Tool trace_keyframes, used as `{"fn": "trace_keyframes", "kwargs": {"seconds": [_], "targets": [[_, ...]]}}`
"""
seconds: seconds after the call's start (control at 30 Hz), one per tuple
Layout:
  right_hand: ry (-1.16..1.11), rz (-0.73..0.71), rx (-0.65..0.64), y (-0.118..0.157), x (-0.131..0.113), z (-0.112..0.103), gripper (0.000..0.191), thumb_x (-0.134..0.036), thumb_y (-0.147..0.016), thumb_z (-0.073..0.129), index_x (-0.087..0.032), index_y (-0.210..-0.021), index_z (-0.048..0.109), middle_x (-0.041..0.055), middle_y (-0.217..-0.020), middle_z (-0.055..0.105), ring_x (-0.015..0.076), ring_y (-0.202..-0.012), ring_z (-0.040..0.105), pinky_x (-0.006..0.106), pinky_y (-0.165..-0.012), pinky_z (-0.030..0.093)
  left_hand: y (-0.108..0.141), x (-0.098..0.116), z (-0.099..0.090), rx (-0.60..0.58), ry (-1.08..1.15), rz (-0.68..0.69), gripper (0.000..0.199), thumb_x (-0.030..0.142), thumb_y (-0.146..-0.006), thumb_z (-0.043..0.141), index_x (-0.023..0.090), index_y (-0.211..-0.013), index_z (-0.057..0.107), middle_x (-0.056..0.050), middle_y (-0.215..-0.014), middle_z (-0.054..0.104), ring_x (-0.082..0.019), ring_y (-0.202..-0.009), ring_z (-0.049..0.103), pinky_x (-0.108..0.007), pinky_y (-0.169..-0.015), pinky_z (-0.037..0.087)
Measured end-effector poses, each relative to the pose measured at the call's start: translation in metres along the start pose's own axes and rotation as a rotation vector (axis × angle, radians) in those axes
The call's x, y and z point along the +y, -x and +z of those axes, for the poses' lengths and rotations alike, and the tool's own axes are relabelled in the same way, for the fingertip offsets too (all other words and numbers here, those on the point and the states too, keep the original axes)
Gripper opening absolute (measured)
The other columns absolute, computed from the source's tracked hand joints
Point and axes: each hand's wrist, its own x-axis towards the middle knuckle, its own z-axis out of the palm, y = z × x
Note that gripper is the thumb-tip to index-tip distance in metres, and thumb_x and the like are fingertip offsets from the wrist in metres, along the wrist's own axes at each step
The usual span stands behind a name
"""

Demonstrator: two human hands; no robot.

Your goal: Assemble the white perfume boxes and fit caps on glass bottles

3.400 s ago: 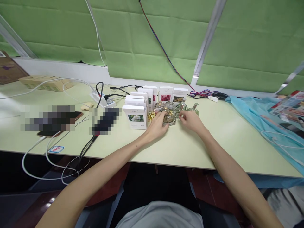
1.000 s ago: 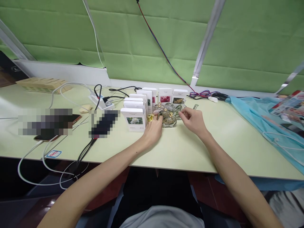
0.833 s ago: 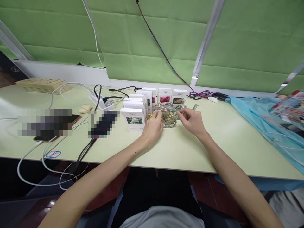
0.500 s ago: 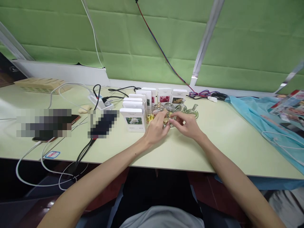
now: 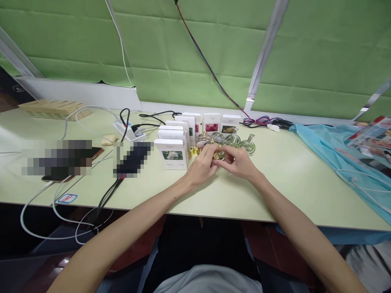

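Note:
My left hand [image 5: 202, 165] and my right hand [image 5: 240, 162] meet over the table, fingers curled around a small glass bottle with a gold top [image 5: 216, 156]. Most of that bottle's body is hidden by my fingers. Just behind them stand several round clear glass bottles, one with a gold top [image 5: 205, 136] and one with greenish tint and a long neck [image 5: 248, 145]. Small gold caps [image 5: 191, 152] lie to the left of my left hand, beside a white box with a white flower picture [image 5: 172, 155].
More white boxes [image 5: 211, 122] stand behind the bottles. Phones [image 5: 134, 159] with cables, a power strip [image 5: 131, 131] and a yellowish carton tray [image 5: 53, 109] occupy the left. A blue plastic sheet [image 5: 324, 150] covers the right end of the table [image 5: 293, 175].
The bottle's gold top has tilted towards me and shifted slightly right. My right fingers have moved a little lower around it, and both hands stay together.

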Motion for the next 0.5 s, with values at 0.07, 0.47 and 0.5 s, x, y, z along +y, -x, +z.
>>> {"fn": "trace_keyframes", "kwargs": {"seconds": [0.07,0.47,0.5], "targets": [[0.01,0.005,-0.007,-0.0002,-0.001,-0.0004,0.028,-0.045,-0.091,0.067,-0.019,-0.101,0.07,-0.0082,-0.053,0.044,0.0105,-0.048,0.042,0.025,-0.055,0.036,-0.0003,0.0002,-0.0004,-0.016,-0.008,0.012,0.052,0.006,-0.085,0.048,0.019,-0.135,0.043,-0.012,-0.119,0.064,-0.021,-0.104,0.067,-0.031,-0.078,0.058],[0.029,-0.017,0.007,-0.0005,-0.0021,0.0019,0.018,-0.034,-0.09,0.064,-0.019,-0.081,0.064,-0.0068,-0.053,0.047,0.0095,-0.048,0.043,0.024,-0.054,0.036,-0.0019,0.0015,-0.0018,-0.007,-0.074,0.07,0.047,0.008,-0.088,0.047,0.019,-0.133,0.043,-0.011,-0.117,0.063,-0.019,-0.095,0.067,-0.028,-0.069,0.055],[0.03,-0.015,0.006,-0.0006,-0.0023,0.0022,0.017,-0.033,-0.09,0.063,-0.019,-0.081,0.063,-0.0067,-0.053,0.047,0.0096,-0.048,0.044,0.024,-0.054,0.036,-0.002,0.0016,-0.002,-0.013,-0.077,0.065,0.046,0.008,-0.088,0.047,0.019,-0.133,0.043,-0.011,-0.117,0.063,-0.019,-0.095,0.067,-0.028,-0.068,0.055]]}}
